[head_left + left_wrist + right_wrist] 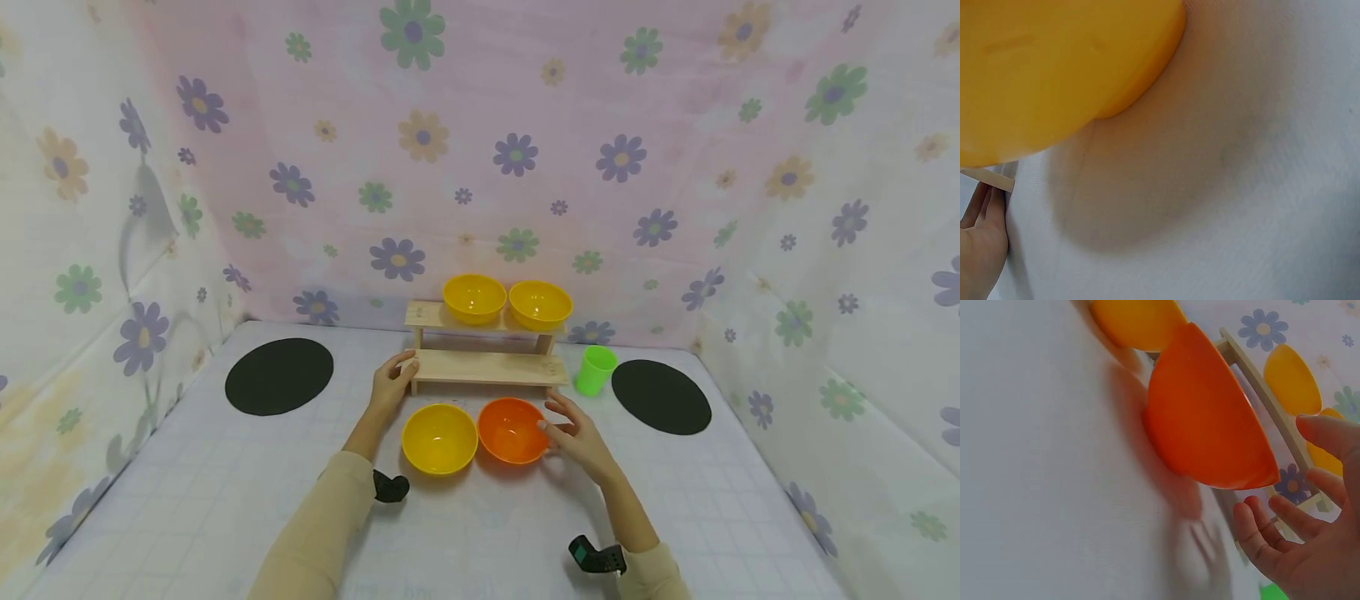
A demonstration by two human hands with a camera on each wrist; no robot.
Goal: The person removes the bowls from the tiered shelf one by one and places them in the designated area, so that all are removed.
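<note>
My left hand (pixel 390 383) is at the left end of the lower step of a two-tier wooden rack (pixel 487 367), fingertips right at the board's end. In the left wrist view that hand (pixel 985 244) shows fairly straight fingers under the board. Beside the orange bowl (pixel 513 431) is my right hand (pixel 577 437), its thumb overlapping the rim in the head view. The right wrist view shows its fingers (pixel 1297 519) spread, with nothing between them. A yellow bowl (pixel 440 440) stands directly left of the orange one, in front of the rack.
Two more yellow bowls, one left (pixel 475 300) and one right (pixel 540 306), sit on the rack's upper step. A green cup (pixel 596 371) stands right of the rack. Black round mats lie at the left (pixel 279 377) and right (pixel 662 397). Flowered cloth (pixel 480 125) walls the table.
</note>
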